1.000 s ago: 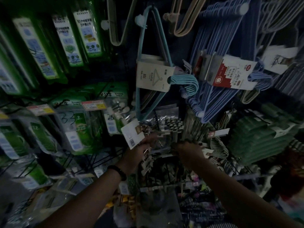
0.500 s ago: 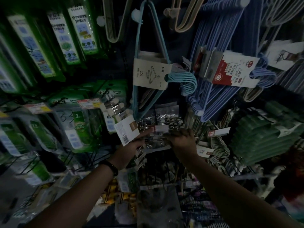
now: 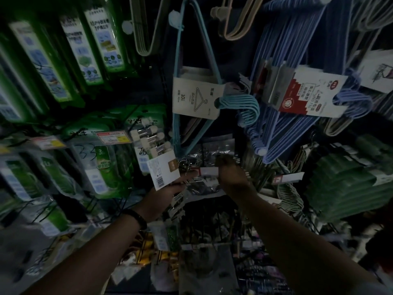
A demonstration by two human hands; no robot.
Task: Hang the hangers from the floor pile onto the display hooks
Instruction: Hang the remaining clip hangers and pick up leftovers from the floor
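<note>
My left hand (image 3: 164, 193) is closed on a pack of metal clip hangers with a white barcode card (image 3: 163, 172); the clips (image 3: 177, 201) dangle below my fingers. My right hand (image 3: 230, 176) grips the other end of that pack at a display hook with a red-and-white price tag (image 3: 207, 171), in front of hanging clear bags (image 3: 212, 155). Above hang a teal hanger bundle (image 3: 240, 105) with a beige card (image 3: 196, 96) and a blue hanger bundle (image 3: 297, 81) with a red-and-white card (image 3: 310, 94).
Green packaged goods (image 3: 104, 160) fill the hooks on the left, with price tags (image 3: 113, 137) on the hook ends. Stacked green hangers (image 3: 348, 186) sit at the right. Beige hangers (image 3: 238, 24) hang at the top. Dim packs crowd the lower racks (image 3: 204, 235).
Both hands have risen with the clip hanger pack, from the lower rack up to the hook with the red-and-white tag. The view has tilted slightly upward.
</note>
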